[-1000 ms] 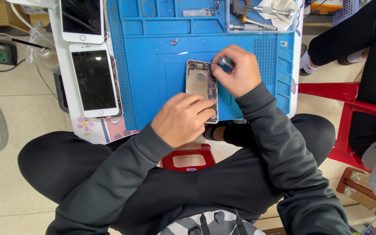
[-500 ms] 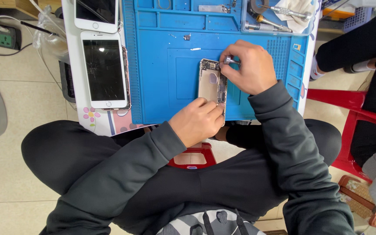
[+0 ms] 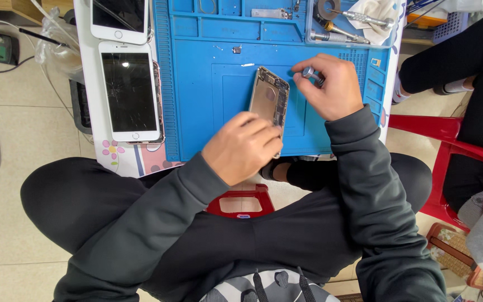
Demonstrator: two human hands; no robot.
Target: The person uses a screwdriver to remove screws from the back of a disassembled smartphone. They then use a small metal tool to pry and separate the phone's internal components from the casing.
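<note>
Centrally, the opened phone shell [image 3: 268,100] lies on the blue mat [image 3: 208,112], long axis running top to bottom of the frame; the left hand [image 3: 241,146] pins its lower end, the right hand [image 3: 331,86], upper right, pinches a small screwdriver [image 3: 310,73].
</note>
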